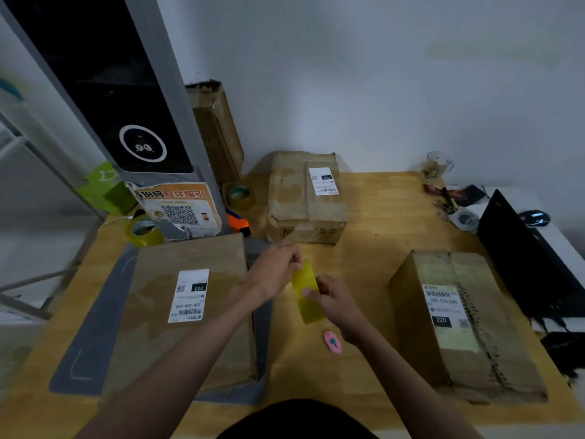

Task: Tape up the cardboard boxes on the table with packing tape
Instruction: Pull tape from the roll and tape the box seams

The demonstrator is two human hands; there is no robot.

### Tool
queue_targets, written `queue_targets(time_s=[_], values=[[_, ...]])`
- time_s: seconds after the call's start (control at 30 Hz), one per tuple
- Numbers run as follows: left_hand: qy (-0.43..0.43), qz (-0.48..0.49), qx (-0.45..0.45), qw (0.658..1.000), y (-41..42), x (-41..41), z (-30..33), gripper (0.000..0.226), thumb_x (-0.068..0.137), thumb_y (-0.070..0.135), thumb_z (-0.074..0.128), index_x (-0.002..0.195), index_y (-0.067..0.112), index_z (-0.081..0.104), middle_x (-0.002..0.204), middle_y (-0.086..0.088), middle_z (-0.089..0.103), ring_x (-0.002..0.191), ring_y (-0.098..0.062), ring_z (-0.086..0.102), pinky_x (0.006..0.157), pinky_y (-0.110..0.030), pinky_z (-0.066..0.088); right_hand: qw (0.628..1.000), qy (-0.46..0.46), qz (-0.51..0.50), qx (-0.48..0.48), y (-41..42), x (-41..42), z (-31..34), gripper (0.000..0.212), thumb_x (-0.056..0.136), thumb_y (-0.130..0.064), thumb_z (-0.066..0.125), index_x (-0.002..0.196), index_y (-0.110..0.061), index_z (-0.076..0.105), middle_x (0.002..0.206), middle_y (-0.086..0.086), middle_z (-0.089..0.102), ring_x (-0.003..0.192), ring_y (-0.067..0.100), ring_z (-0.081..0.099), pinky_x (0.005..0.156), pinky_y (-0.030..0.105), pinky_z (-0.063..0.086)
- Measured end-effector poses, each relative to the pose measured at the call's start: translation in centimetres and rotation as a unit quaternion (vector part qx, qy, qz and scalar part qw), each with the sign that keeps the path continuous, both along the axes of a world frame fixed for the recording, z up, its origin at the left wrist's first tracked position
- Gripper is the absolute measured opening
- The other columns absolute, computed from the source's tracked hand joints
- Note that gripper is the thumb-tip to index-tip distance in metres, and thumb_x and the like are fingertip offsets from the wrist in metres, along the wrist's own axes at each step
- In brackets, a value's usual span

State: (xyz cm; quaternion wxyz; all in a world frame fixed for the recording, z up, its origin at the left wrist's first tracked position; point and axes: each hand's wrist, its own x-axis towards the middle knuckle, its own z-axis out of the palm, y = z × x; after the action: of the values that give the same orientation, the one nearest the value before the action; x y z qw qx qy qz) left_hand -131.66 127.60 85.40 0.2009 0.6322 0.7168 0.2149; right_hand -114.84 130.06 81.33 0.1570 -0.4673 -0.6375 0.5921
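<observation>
Cut strip of packing tape [307, 294] being held taut above the table [373, 217], between the boxes.

The left hand [274, 274] is pinching the strip's upper end, the right hand [332, 301] its middle; the film is probably light, limp and clingy, so gripping it by the ends is likely keeping it flat; three cardboard boxes [186, 299] [305, 198] [456, 315] are lying around it.
</observation>
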Motion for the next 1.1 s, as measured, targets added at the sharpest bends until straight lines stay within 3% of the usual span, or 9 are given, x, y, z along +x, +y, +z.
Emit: queue_targets(time_s=[0.1, 0.2, 0.4, 0.53, 0.63, 0.77, 0.87, 0.97, 1.1], values=[[-0.007, -0.028, 0.015, 0.999, -0.6, 1.2, -0.6, 0.020, 0.095, 0.013, 0.065, 0.080, 0.024, 0.057, 0.088, 0.011, 0.057, 0.082, -0.005, 0.054, 0.071, -0.019, 0.039, 0.999, -0.011, -0.043, 0.011, 0.4, 0.4, -0.6, 0.014, 0.099, -0.028, 0.061, 0.105, -0.016, 0.062, 0.094, 0.004, 0.066, 0.090, 0.026, 0.064, 0.085, 0.050, 0.054], [-0.077, -0.004, 0.017, 0.997, -0.8, 1.3, -1.0, 0.017, 0.096, 0.013, 0.064, 0.083, 0.020, 0.057, 0.082, 0.010, 0.058, 0.075, -0.006, 0.059, 0.066, -0.016, 0.042, 0.998, 0.049, -0.049, 0.015, 0.0, 1.1, -0.9, 0.042, 0.099, -0.019, 0.063, 0.132, -0.032, 0.041, 0.108, 0.002, 0.065, 0.096, 0.021, 0.067, 0.084, 0.044, 0.059], [-0.188, 0.025, -0.043, 0.981, -0.1, 0.4, -0.3, 0.009, 0.100, 0.016, 0.060, 0.092, 0.020, 0.058, 0.088, 0.003, 0.060, 0.072, -0.009, 0.062, 0.064, -0.020, 0.047, 0.993, 0.097, -0.005, 0.069, -0.4, 1.5, -0.8, 0.023, 0.100, -0.010, 0.057, 0.114, -0.026, 0.047, 0.108, 0.014, 0.057, 0.095, 0.030, 0.057, 0.074, 0.034, 0.051], [-0.212, 0.057, -0.077, 0.973, 0.3, 0.9, -0.3, 0.004, 0.097, 0.016, 0.063, 0.095, 0.018, 0.060, 0.093, 0.003, 0.062, 0.075, -0.009, 0.060, 0.069, -0.022, 0.043, 0.993, 0.092, 0.004, 0.074, -0.3, 1.7, -0.9, 0.023, 0.100, -0.011, 0.057, 0.115, -0.023, 0.045, 0.109, 0.013, 0.057, 0.097, 0.031, 0.057, 0.076, 0.043, 0.056], [-0.204, 0.076, -0.097, 0.971, 0.5, 1.3, -0.7, 0.004, 0.096, 0.018, 0.065, 0.096, 0.017, 0.062, 0.102, 0.002, 0.061, 0.084, -0.010, 0.059, 0.063, -0.019, 0.041, 0.993, 0.091, 0.004, 0.078, -0.4, 1.8, -1.1, 0.019, 0.100, -0.009, 0.057, 0.111, -0.020, 0.046, 0.105, 0.012, 0.057, 0.094, 0.028, 0.056, 0.073, 0.034, 0.053], [-0.206, 0.105, -0.126, 0.965, 0.6, 1.8, -1.9, 0.006, 0.093, 0.021, 0.069, 0.097, 0.021, 0.064, 0.116, -0.003, 0.054, 0.091, -0.017, 0.063, 0.056, -0.018, 0.045, 0.994, 0.086, 0.004, 0.063, -0.7, 2.0, -1.5, 0.020, 0.100, -0.008, 0.057, 0.112, -0.018, 0.045, 0.106, 0.016, 0.056, 0.096, 0.031, 0.055, 0.077, 0.039, 0.054], [-0.220, 0.123, -0.154, 0.955, 0.5, 1.9, -2.3, 0.027, 0.090, 0.020, 0.073, 0.110, 0.021, 0.056, 0.108, -0.007, 0.060, 0.085, -0.020, 0.068, 0.062, -0.027, 0.052, 0.997, 0.071, 0.013, 0.040, -1.0, 2.5, -2.1, 0.028, 0.100, -0.010, 0.056, 0.116, -0.027, 0.041, 0.109, 0.014, 0.059, 0.100, 0.034, 0.059, 0.084, 0.055, 0.056], [-0.237, 0.132, -0.220, 0.937, 0.1, 1.2, -3.0, 0.048, 0.085, 0.021, 0.080, 0.120, 0.023, 0.046, 0.096, -0.006, 0.069, 0.072, -0.013, 0.069, 0.064, -0.030, 0.051, 0.998, 0.059, 0.024, 0.019, -1.7, 2.8, -3.1, 0.046, 0.099, -0.006, 0.057, 0.124, -0.037, 0.032, 0.108, 0.017, 0.061, 0.098, 0.034, 0.062, 0.082, 0.054, 0.056], [-0.087, 0.118, -0.268, 0.952, -1.1, 1.1, -5.6, 0.052, 0.083, 0.037, 0.080, 0.118, 0.023, 0.044, 0.114, -0.003, 0.057, 0.095, -0.021, 0.061, 0.072, -0.033, 0.049, 0.999, 0.003, 0.032, -0.019, -2.6, 2.6, -5.4, 0.056, 0.098, -0.007, 0.061, 0.126, -0.045, 0.029, 0.108, 0.018, 0.065, 0.098, 0.034, 0.064, 0.087, 0.054, 0.055]])
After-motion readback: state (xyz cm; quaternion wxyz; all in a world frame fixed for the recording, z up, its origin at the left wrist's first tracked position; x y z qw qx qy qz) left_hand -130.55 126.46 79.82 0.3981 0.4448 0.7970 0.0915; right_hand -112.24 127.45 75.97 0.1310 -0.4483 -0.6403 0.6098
